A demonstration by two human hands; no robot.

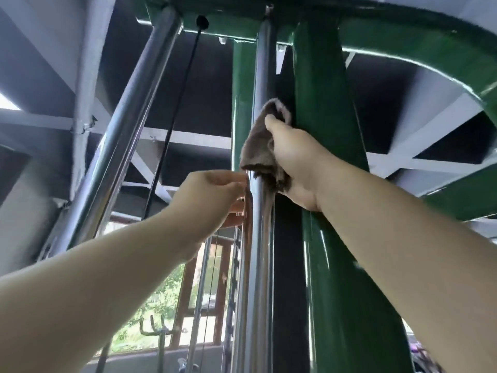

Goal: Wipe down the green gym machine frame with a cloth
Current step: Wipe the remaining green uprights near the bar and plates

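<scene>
I look up along the green gym machine frame point(333, 135), a thick upright post that joins a green top beam. A brown cloth point(259, 146) is wrapped round the chrome guide rod point(265, 63) just left of the green post. My right hand point(293, 162) grips the cloth against the rod, its fingers hidden behind it. My left hand point(212, 197) reaches up from the lower left, and its fingertips pinch the cloth's lower left edge beside the rod.
A second chrome rod point(126, 125) slants up at the left, with a black cable point(174, 111) beside it. Grey ceiling beams point(188, 138) cross overhead. A window with greenery point(161, 300) shows low down behind thin cables.
</scene>
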